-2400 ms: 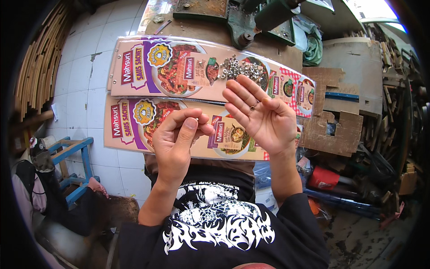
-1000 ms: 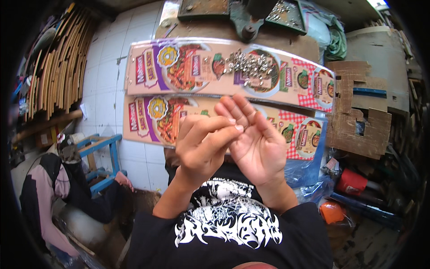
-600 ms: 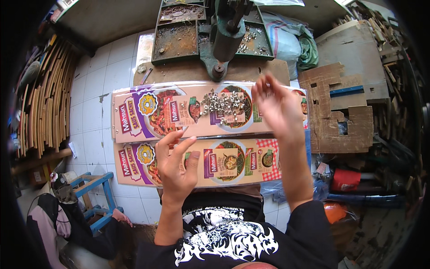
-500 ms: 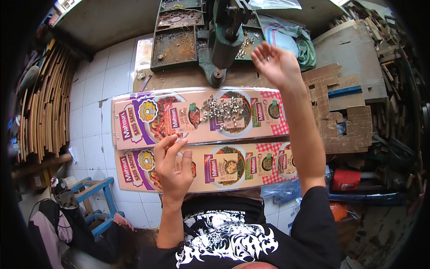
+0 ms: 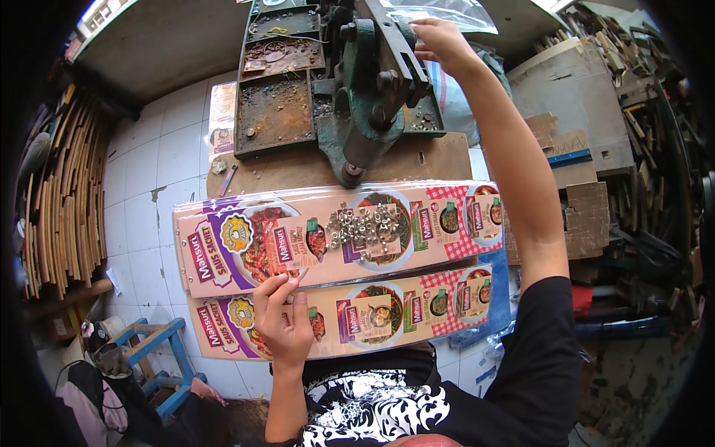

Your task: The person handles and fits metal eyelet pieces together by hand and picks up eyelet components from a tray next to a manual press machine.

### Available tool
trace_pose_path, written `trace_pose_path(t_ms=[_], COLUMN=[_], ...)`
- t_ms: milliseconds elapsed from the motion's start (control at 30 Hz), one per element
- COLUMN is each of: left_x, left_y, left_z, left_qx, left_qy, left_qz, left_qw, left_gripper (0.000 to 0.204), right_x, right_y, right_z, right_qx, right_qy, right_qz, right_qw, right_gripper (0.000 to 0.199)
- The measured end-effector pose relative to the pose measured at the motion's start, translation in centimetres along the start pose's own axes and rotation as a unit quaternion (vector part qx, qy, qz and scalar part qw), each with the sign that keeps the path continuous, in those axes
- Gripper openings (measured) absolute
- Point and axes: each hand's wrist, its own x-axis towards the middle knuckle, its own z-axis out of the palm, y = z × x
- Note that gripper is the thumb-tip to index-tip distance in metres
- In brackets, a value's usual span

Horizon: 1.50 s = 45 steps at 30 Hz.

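The left hand (image 5: 283, 324) is half curled over the lower sheet (image 5: 372, 313); I cannot tell whether it pinches anything. The right hand (image 5: 445, 46), fingers bent, is at the top of the green metal press (image 5: 363, 97), its grip unclear. Both glossy sheets run lengthwise left to right; the upper sheet (image 5: 320, 268) bears shiny metal rings (image 5: 365, 227). Beyond lies 1 rusty, gritty, rectangular tray (image 5: 249, 123).

green press (image 5: 363, 112) cut off above, right tray (image 5: 429, 123) mostly hidden behind it
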Motion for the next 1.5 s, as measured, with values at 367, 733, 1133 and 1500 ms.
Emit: trace_pose_path(t_ms=[367, 733, 1133, 1500], left_x=[0.5, 0.2, 0.6, 0.7], left_y=[0.8, 0.2, 0.7, 0.8], left_z=[0.3, 0.3, 0.4, 0.4], left_qx=[0.001, 0.01, 0.01, 0.011], left_qy=[-0.009, -0.01, -0.014, -0.004], left_qz=[-0.029, -0.023, -0.03, -0.039], left_qw=[1.0, 1.0, 0.999, 0.999], left_gripper=[0.018, 0.013, 0.013, 0.015], right_x=[-10.0, -9.5, -8.1, -11.2], right_y=[-0.1, 2.3, 3.2, 2.5], right_z=[-4.2, -3.2, -4.1, -2.8], right_qx=[-0.517, -0.527, -0.355, -0.444], right_qy=[-0.266, -0.264, -0.239, -0.286], right_qz=[-0.162, -0.189, -0.268, -0.228], right_qw=[0.798, 0.785, 0.863, 0.818], right_gripper=[0.02, 0.026, 0.024, 0.036])
